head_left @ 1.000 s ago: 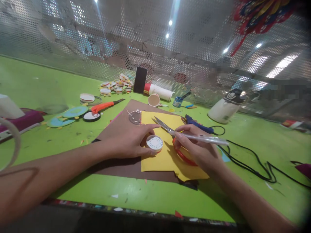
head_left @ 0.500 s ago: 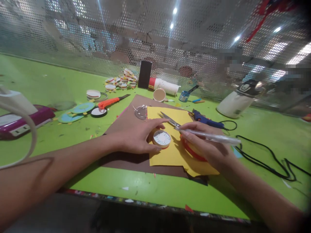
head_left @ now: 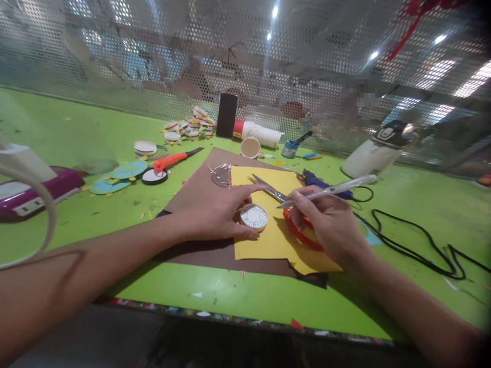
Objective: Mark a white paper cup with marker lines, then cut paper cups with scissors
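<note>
— What's on the green table (head_left: 57, 117)?
— I see a small round disc (head_left: 253, 217) on yellow paper (head_left: 268, 245). The left hand (head_left: 218, 214) lies spread, thumb and forefinger bracketing it. The right hand (head_left: 330, 227) pinches a pen (head_left: 333, 190), its tip just short of the disc.
— Advice?
— Pin the disc flat, I'd say; scissors (head_left: 268, 188) lie close.

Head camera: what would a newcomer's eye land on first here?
Mid-frame, the left hand pins a round white disc between thumb and forefinger on a yellow paper sheet lying over brown card. Beside it the right hand grips a white pen, tip toward the disc, over red-handled scissors. All sits on a bright green table.
</note>
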Demonstrator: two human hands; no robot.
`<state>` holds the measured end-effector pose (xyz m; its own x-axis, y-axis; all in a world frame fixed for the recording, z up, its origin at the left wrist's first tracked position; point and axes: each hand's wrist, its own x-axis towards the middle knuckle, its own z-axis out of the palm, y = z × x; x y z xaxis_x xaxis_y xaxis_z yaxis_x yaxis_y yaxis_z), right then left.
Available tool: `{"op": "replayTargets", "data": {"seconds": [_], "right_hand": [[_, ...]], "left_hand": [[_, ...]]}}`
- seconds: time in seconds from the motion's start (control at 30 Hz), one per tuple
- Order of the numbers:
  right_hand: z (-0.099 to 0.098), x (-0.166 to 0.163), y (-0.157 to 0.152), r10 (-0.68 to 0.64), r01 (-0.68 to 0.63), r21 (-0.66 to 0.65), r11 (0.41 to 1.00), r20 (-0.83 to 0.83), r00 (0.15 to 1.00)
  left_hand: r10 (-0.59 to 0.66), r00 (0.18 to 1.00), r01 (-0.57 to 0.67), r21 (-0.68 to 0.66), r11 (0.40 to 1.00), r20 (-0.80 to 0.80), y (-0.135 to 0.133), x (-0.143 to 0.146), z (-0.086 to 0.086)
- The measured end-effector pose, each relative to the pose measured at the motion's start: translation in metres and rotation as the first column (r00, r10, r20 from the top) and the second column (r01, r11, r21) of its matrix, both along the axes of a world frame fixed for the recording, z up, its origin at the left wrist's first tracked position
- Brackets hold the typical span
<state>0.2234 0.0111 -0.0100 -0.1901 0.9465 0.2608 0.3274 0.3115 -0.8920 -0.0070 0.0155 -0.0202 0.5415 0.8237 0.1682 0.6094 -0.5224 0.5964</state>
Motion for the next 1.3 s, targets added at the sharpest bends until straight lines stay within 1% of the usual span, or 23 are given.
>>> {"op": "replayTargets", "data": {"seconds": [0.17, 0.23, 0.37, 0.5, 0.67, 0.73, 0.83, 0.93, 1.07, 1.13, 1.23, 1.3], "right_hand": [[0.002, -0.003, -0.002, -0.037, 0.033, 0.076, 0.997, 0.051, 0.998], [0.002, -0.003, -0.003, -0.058, 0.053, 0.084, 0.995, 0.049, 0.997], [0.001, -0.002, -0.002, -0.077, 0.071, 0.119, 0.99, 0.047, 0.996], [0.001, -0.001, -0.002, -0.061, 0.06, 0.126, 0.99, 0.007, 0.998], [-0.001, -0.001, -0.002, -0.067, 0.059, 0.155, 0.986, 0.048, 0.997], [-0.003, -0.003, 0.0, -0.063, 0.06, 0.146, 0.988, 0.02, 0.998], [-0.006, -0.005, 0.003, -0.098, 0.103, 0.161, 0.982, -0.035, 0.995], [-0.004, -0.002, 0.004, -0.106, 0.113, 0.167, 0.98, -0.05, 0.993], [0.006, 0.006, -0.004, -0.014, 0.019, 0.081, 0.997, -0.065, 0.998], [0.011, 0.008, -0.011, 0.092, -0.091, 0.022, 0.996, -0.107, 0.99], [0.024, 0.007, -0.021, 0.283, -0.308, -0.074, 0.949, -0.237, 0.929], [0.034, 0.007, -0.026, 0.342, -0.39, -0.112, 0.914, -0.302, 0.89]], "left_hand": [[-0.006, 1.0, 0.007, 0.026, 1.0, -0.025, 0.0, 0.001, -0.005], [-0.006, 0.999, 0.007, 0.029, 1.0, -0.033, 0.0, 0.001, -0.005], [0.004, 0.999, -0.004, 0.004, 1.0, -0.05, -0.001, 0.001, -0.001], [0.015, 0.999, -0.016, -0.023, 1.0, -0.048, -0.002, 0.001, 0.003], [0.002, 0.999, -0.003, -0.016, 1.0, -0.052, -0.004, 0.001, 0.007], [-0.003, 0.999, 0.002, -0.022, 1.0, -0.052, -0.004, 0.0, 0.008], [-0.004, 0.999, 0.002, -0.05, 0.999, -0.038, -0.005, 0.0, 0.008], [-0.001, 1.0, 0.0, -0.06, 0.998, -0.024, -0.005, 0.0, 0.008], [0.0, 1.0, -0.001, -0.062, 0.998, -0.023, -0.004, -0.001, 0.007], [-0.007, 1.0, 0.006, -0.069, 0.998, -0.017, -0.004, -0.001, 0.006], [-0.003, 1.0, 0.002, -0.053, 0.999, -0.004, -0.004, -0.002, 0.005], [0.019, 1.0, -0.019, -0.06, 0.998, -0.007, -0.004, -0.002, 0.005]]}}
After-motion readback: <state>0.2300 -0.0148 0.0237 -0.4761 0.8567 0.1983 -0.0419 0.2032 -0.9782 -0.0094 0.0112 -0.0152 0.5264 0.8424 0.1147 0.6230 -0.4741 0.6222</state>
